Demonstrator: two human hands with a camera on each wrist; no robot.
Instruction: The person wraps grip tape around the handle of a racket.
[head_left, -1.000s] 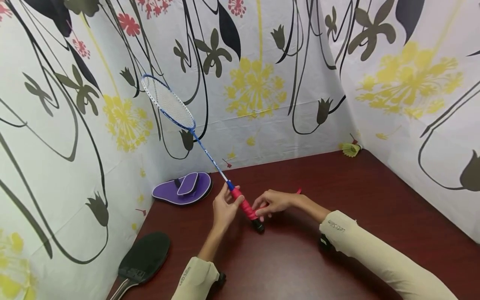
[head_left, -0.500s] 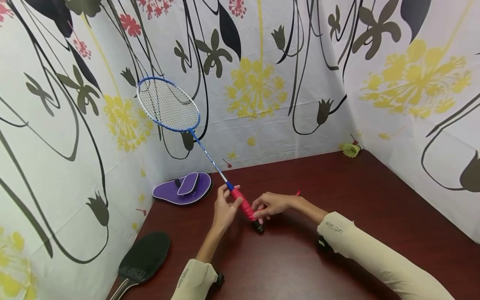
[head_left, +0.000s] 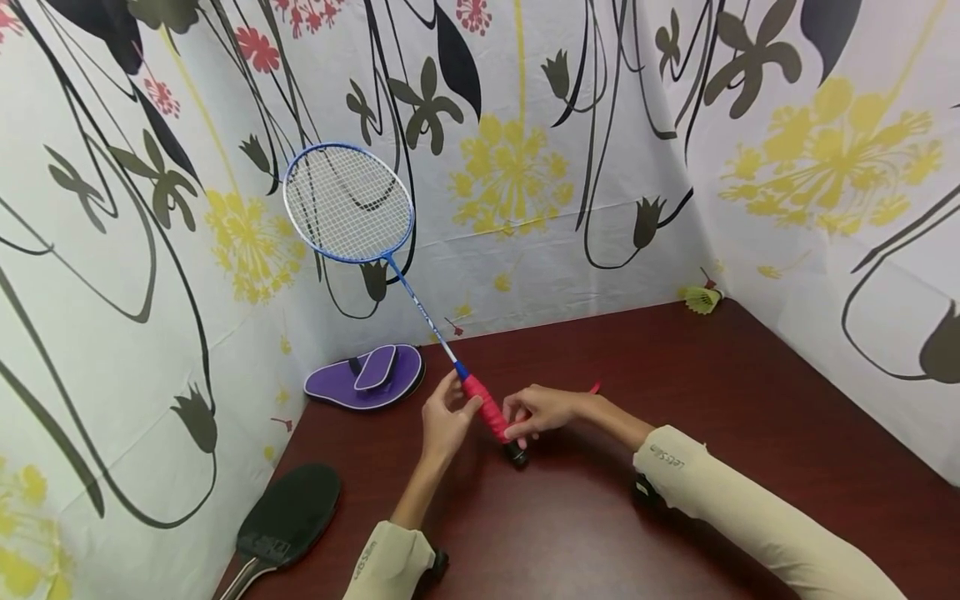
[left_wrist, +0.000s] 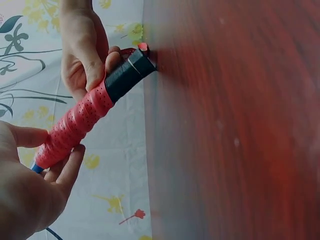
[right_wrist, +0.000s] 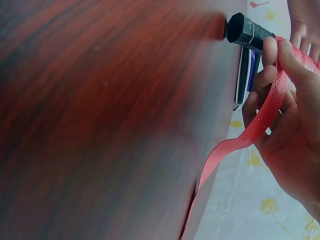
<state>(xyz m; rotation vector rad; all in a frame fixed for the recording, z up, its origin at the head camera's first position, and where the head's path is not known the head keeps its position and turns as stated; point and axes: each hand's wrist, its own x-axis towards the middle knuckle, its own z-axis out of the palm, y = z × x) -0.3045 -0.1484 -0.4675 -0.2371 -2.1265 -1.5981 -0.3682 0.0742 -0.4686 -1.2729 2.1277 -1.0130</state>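
A blue and white badminton racket [head_left: 420, 307] slants up to the left in the head view, its strung head raised before the patterned cloth. My left hand [head_left: 446, 427] holds the upper handle between thumb and fingers. Red perforated grip tape [left_wrist: 80, 117] is wound over most of that handle, while the black butt end [left_wrist: 129, 72] is bare. Near the lowest turns, my right hand [head_left: 551, 407] pinches the tape between thumb and fingers. From there a loose strip of grip tape [right_wrist: 267, 115] runs across the palm and trails down to the table in the right wrist view.
On the left lie a black table tennis paddle [head_left: 288, 515] and a purple paddle case [head_left: 330, 387]. A yellow shuttlecock [head_left: 702, 300] is at the far right corner of the dark red table [head_left: 637, 350]. Floral cloth [head_left: 480, 283] walls the back and sides.
The racket has turned about its shaft, so its string face shows much wider, and its head has shifted slightly right. Both hands stay nearly in place on the handle and tape.
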